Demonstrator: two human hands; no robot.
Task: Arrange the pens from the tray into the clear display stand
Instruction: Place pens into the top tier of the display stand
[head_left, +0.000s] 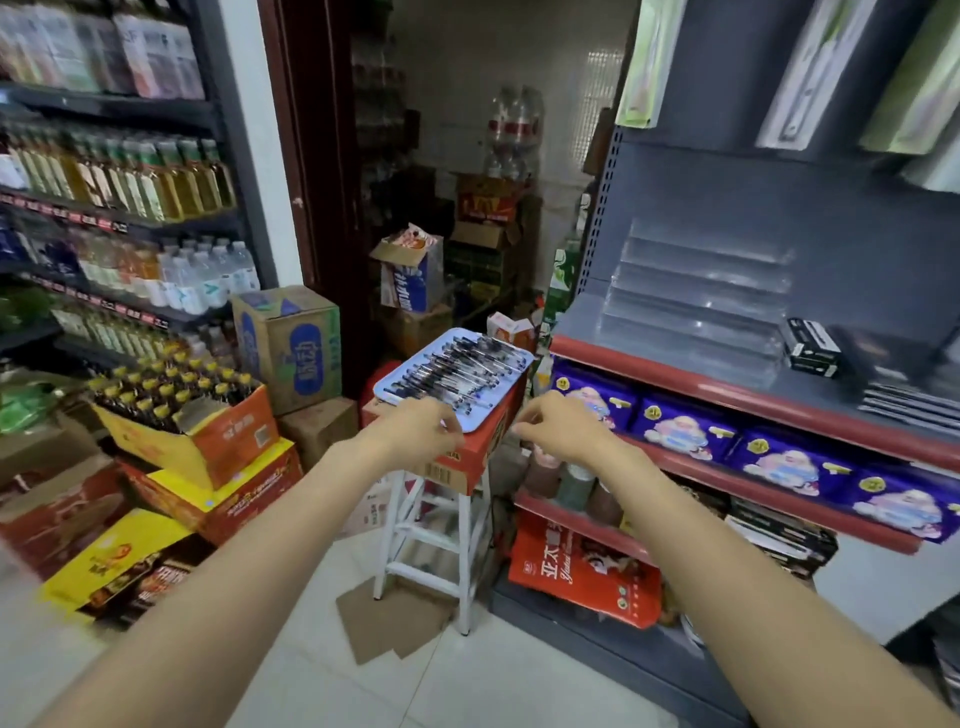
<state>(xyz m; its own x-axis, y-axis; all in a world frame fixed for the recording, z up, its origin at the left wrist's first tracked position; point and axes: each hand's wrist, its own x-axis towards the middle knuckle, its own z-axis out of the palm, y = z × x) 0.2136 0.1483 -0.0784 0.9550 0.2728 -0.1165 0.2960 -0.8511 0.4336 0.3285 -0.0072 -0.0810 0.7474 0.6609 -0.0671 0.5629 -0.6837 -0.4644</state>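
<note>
my left hand (415, 428) and right hand (561, 426) are reaching out with fingers loosely curled, holding nothing, the left hovering at the near edge of the pale blue tray (506, 382). the pens (457, 371) are lying heaped in that tray, which is sitting on a red carton (480, 457) atop a white stool (441, 540). beyond, to the right, the clear display stand (696, 291) is standing on the grey shelf (810, 389).

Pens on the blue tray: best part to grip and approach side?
Pinch a pen mid-barrel from above. The pens lie flat, crowded roughly parallel on the blue tray, so the ends are hemmed in. Probably start at the near edge, where the left hand and right hand hover.
</note>
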